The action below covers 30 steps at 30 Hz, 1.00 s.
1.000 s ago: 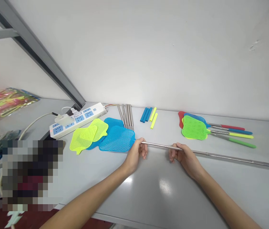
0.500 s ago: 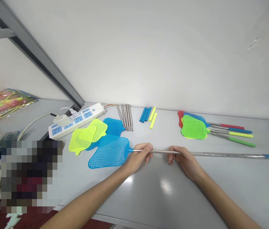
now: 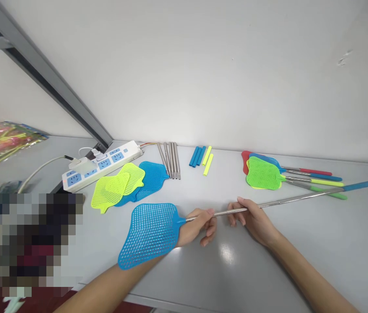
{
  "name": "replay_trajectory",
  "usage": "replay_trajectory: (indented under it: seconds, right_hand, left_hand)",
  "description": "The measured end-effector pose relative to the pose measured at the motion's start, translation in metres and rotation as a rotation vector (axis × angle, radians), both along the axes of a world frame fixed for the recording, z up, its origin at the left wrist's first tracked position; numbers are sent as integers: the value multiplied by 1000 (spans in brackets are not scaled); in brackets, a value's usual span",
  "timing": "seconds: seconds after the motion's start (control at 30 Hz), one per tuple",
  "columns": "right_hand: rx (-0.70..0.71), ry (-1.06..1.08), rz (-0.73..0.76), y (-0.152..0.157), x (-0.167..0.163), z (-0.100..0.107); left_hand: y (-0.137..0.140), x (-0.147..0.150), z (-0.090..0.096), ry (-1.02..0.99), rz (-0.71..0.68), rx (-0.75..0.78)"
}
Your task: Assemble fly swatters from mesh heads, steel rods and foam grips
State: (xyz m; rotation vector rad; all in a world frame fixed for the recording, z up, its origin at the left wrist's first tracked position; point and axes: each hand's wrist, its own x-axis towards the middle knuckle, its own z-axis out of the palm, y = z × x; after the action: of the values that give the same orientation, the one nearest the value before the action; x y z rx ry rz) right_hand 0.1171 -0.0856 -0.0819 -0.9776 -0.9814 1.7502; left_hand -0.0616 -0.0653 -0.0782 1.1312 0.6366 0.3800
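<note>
A blue fly swatter with an extended metal rod and a blue grip lies slantwise across both hands. My left hand holds the rod close to the swatter head, thumb along it and the lower fingers loosely curled. Farther along the rod, my right hand has it between thumb and fingers. Behind my left hand lie loose yellow swatter heads and blue swatter heads, partly overlapping. Several metal rods, blue grip sleeves and yellow grip sleeves lie near the wall.
Complete swatters, with a green swatter on top, lie at the right. A white power strip with plugs stands at the left. Bagged colourful items lie on the far left, beside a metal frame post. A blurred patch covers the lower left.
The swatter has tilted: its head has come down toward me and its grip end has risen at the right. My left hand's fingers have loosened a little; the right hand has barely moved.
</note>
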Motion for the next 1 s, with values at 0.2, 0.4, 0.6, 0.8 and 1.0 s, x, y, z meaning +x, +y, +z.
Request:
replay_trajectory:
  seconds: [0.2, 0.4, 0.6, 0.8, 1.0]
  right_hand:
    - [-43, 25, 5, -4, -6, 0]
    - [-22, 22, 33, -7, -8, -3]
    - [-22, 9, 50, -11, -13, -11]
    - [-12, -16, 64, -15, -19, -12]
    - [-44, 21, 81, -17, -21, -16]
  left_hand:
    - [-2, -1, -2, -61, -10, -90]
    - [-2, -2, -3, -125, -27, -162]
    - [-3, -1, -3, -138, -47, -203]
    - [-2, 0, -2, -150, -54, -206]
    - [-3, 0, -4, -168, -74, -158]
